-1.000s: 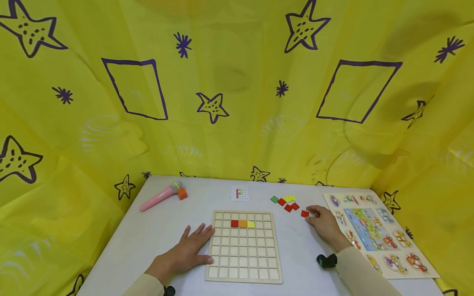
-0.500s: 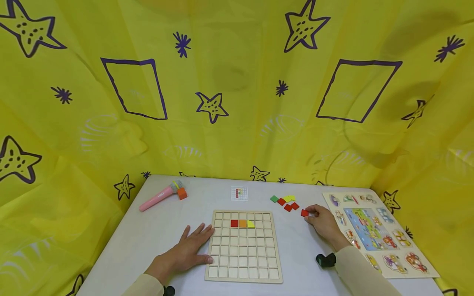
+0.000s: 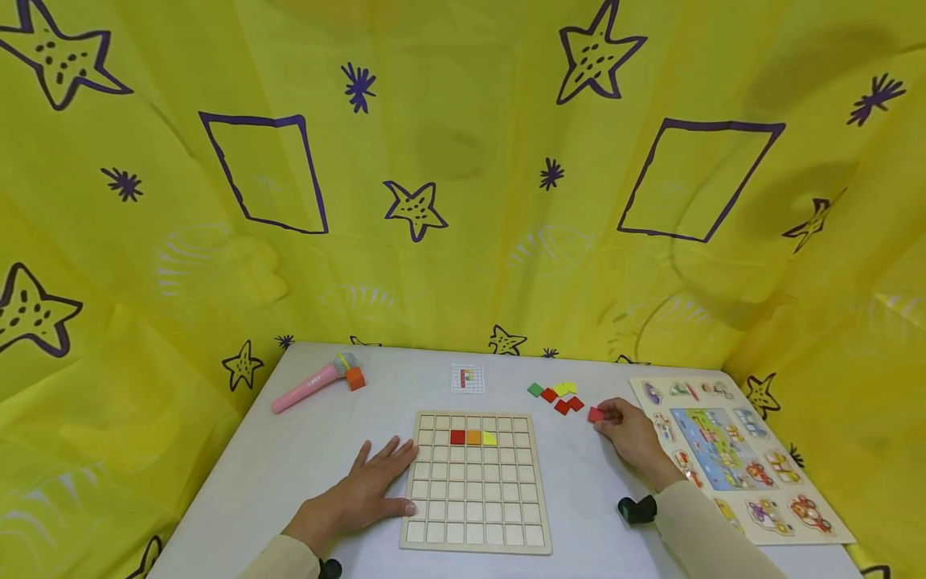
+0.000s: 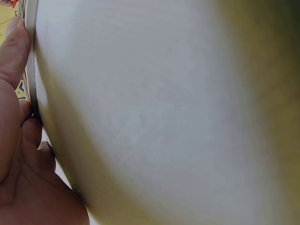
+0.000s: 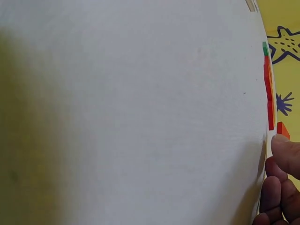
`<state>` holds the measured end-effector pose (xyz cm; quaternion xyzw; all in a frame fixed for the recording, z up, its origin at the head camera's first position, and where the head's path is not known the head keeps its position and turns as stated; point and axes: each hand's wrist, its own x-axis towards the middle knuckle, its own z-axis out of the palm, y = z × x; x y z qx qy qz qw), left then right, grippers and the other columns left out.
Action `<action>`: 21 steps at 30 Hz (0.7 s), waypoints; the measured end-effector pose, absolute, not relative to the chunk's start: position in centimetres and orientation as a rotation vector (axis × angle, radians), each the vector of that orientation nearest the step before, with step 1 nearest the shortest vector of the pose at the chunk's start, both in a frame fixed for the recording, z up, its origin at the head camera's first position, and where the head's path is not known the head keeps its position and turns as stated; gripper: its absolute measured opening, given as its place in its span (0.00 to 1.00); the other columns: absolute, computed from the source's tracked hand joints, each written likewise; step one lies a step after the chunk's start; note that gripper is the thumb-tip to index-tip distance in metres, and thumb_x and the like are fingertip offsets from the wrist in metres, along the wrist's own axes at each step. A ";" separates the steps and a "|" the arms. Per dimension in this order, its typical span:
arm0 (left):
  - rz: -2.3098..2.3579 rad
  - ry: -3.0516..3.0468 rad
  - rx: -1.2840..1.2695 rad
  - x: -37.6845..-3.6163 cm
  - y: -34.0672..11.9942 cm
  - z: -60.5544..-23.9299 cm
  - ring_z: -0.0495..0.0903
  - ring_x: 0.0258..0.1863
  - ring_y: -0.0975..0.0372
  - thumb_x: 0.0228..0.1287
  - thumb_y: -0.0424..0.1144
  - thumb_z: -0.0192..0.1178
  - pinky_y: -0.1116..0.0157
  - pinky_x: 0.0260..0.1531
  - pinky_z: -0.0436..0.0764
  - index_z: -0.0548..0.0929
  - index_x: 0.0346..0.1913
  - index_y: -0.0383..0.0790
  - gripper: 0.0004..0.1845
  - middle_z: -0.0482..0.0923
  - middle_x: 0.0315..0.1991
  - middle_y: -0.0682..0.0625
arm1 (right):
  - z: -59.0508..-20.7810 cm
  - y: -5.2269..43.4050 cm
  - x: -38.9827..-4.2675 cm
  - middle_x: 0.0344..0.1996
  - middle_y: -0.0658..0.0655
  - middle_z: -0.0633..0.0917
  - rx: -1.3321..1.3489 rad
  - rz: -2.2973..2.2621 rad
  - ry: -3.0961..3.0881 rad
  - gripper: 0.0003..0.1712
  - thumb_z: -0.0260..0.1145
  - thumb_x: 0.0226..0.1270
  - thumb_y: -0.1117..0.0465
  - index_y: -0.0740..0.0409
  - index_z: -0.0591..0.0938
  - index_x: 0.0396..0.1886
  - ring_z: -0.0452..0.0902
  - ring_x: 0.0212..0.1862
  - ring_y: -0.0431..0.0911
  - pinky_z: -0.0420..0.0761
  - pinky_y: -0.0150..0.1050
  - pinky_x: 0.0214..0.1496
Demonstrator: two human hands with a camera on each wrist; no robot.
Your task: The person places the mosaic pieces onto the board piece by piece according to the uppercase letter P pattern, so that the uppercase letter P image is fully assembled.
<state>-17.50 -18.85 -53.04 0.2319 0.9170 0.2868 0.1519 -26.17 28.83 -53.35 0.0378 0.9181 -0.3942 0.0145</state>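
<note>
1. We see the right hand (image 3: 634,438) pinching a red tile (image 3: 596,414) between thumb and fingers, to the right of the loose tiles (image 3: 562,407).
2. Among those we count 1 green, 3 red and 2 yellow.
3. We find the left hand (image 3: 365,492) with fingers straight and spread, gripping nothing, at the left edge of the grid board (image 3: 492,488).
4. In its 2nd row from the far edge we see 3 set tiles (image 3: 473,437): red, orange, yellow, side by side.

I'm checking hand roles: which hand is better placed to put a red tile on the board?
Likely the right hand: it pinches a red tile, while the left hand rests at the left edge of the board.
</note>
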 end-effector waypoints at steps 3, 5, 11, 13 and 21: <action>0.819 2.633 0.665 -17.5 -18.8 -53.1 0.47 0.86 0.44 0.65 0.61 0.69 0.33 0.80 0.32 0.60 0.84 0.41 0.51 0.56 0.85 0.44 | -53.2 28.8 -26.0 0.47 0.65 0.85 0.131 -1.259 2.863 0.17 0.69 0.73 0.67 0.66 0.80 0.59 0.79 0.47 0.54 0.81 0.41 0.47; 0.820 2.632 0.665 -17.5 -18.8 -53.0 0.47 0.86 0.43 0.65 0.61 0.69 0.33 0.80 0.32 0.60 0.83 0.40 0.51 0.56 0.85 0.44 | -53.2 28.8 -26.0 0.46 0.64 0.85 0.150 -1.283 2.859 0.17 0.69 0.74 0.67 0.65 0.80 0.59 0.79 0.46 0.53 0.80 0.37 0.44; 0.824 2.627 0.670 -17.6 -18.8 -53.0 0.47 0.86 0.43 0.65 0.62 0.68 0.32 0.80 0.32 0.60 0.83 0.40 0.52 0.56 0.85 0.44 | -53.5 28.4 -25.7 0.46 0.64 0.86 0.164 -1.364 2.855 0.17 0.68 0.73 0.68 0.64 0.81 0.60 0.80 0.46 0.52 0.79 0.31 0.40; 0.828 2.625 0.672 -17.6 -18.8 -53.0 0.46 0.86 0.43 0.65 0.61 0.69 0.32 0.80 0.32 0.60 0.83 0.40 0.52 0.56 0.85 0.44 | -53.6 28.1 -25.7 0.48 0.65 0.86 0.173 -1.390 2.855 0.17 0.68 0.73 0.69 0.64 0.81 0.60 0.80 0.47 0.52 0.80 0.29 0.39; 0.817 2.633 0.668 -17.7 -18.9 -53.1 0.47 0.86 0.43 0.65 0.62 0.69 0.32 0.80 0.32 0.60 0.83 0.40 0.52 0.56 0.85 0.44 | -53.0 26.8 -25.5 0.50 0.67 0.86 0.184 -1.530 2.794 0.18 0.65 0.75 0.70 0.64 0.81 0.62 0.81 0.43 0.50 0.83 0.28 0.37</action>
